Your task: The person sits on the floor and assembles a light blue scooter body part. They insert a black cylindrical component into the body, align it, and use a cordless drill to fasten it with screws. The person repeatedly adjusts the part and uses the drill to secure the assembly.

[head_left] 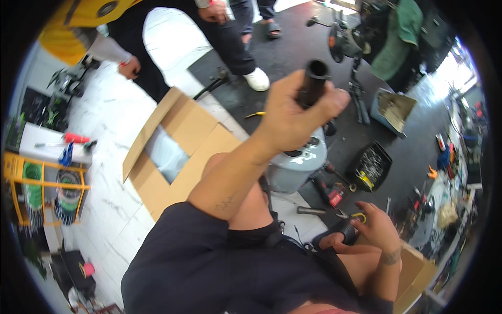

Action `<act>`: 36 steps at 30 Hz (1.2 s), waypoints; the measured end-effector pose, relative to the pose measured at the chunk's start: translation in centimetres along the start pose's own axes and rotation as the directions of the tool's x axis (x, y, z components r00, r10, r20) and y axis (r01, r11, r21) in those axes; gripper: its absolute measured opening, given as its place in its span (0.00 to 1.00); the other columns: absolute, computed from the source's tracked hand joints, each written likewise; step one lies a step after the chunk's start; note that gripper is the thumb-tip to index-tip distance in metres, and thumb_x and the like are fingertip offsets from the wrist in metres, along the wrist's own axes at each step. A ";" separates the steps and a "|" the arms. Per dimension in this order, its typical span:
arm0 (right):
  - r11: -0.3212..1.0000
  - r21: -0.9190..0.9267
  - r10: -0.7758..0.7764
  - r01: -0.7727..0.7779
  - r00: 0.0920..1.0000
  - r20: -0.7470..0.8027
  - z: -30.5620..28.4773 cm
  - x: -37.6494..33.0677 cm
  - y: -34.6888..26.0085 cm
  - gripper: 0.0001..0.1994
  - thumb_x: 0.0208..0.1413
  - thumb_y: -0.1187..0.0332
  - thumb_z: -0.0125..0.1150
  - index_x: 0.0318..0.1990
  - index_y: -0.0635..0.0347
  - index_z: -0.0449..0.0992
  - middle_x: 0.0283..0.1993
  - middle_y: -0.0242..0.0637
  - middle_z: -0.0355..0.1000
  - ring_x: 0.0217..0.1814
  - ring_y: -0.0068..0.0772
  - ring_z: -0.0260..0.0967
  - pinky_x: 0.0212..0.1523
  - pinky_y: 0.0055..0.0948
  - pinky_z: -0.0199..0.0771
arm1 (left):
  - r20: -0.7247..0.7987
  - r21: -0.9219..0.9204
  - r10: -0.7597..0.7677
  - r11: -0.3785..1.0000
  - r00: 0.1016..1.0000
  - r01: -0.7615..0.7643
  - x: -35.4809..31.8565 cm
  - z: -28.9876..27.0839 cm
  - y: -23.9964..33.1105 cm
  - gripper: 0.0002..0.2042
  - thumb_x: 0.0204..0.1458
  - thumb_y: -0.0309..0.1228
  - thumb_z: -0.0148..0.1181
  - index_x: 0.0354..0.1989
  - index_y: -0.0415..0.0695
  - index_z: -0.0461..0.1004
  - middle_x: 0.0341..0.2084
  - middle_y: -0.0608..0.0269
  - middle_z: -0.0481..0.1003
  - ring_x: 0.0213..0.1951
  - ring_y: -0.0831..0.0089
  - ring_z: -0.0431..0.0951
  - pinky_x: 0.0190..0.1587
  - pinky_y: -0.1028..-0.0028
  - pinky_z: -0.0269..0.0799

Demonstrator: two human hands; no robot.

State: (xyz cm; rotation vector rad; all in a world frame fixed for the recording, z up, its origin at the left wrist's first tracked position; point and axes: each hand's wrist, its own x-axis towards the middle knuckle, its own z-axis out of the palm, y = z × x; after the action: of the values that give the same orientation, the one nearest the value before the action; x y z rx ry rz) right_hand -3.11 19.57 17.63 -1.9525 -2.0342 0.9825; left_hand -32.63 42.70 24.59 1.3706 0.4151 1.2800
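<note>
The left hand [293,118] clenches a black tube [312,83] upright, open end up, above the grey tank [295,167]. Right of the tank, the right hand [374,227] grips a black handle [337,233].

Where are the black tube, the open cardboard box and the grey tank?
black tube [315,78], head view, upper open end above the left hand.
cardboard box [201,137], head view, right flap.
grey tank [298,166], head view, rounded side wall.
</note>
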 end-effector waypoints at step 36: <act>0.998 -0.047 0.046 -0.044 0.997 0.053 2.2 2.0 3.0 0.30 0.61 0.63 0.75 0.67 0.66 0.74 0.58 0.56 0.80 0.53 0.56 0.82 0.54 0.45 0.82 | 0.071 0.177 0.135 0.973 0.988 -0.146 0.4 -0.1 0.8 0.12 0.62 0.33 0.74 0.37 0.38 0.78 0.24 0.70 0.76 0.30 0.87 0.68 0.32 0.74 0.69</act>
State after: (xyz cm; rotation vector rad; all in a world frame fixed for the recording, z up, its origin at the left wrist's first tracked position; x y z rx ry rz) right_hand -2.04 20.44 13.62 -2.0246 -2.0675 1.0185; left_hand -32.92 42.88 25.40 1.6123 0.4082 1.3390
